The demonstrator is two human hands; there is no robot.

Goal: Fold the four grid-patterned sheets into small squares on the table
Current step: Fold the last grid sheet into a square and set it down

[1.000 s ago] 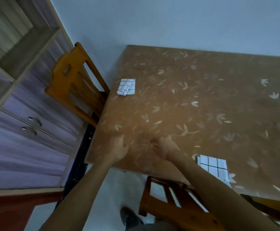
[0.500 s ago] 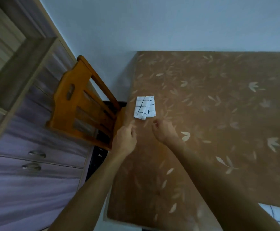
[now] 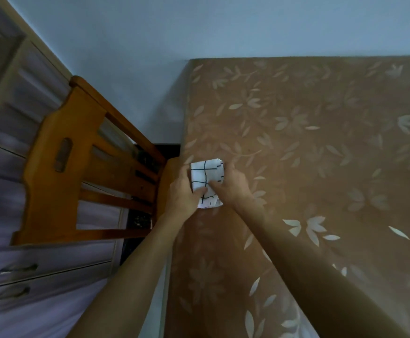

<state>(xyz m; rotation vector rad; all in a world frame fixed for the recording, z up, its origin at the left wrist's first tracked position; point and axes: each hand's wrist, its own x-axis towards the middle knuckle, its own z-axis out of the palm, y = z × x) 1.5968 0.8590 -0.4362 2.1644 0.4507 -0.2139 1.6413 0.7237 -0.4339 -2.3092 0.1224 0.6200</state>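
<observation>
At the left edge of the surface (image 3: 296,167), next to the chair (image 3: 77,154), I hold one sheet (image 3: 205,176) between both hands. My left hand (image 3: 183,191) grips its left side, thumb laid across the lower corner. My right hand (image 3: 232,189) grips the right side, thumb pressing on the face. I judge this to be the squaring-up of a fold that is nearly done. Next the loose layers need lining up and the crease pressing flat against the surface. It is a small white packet with black grid lines. The top is fairly square, and a rumpled layer sticks out unevenly below my thumbs.
</observation>
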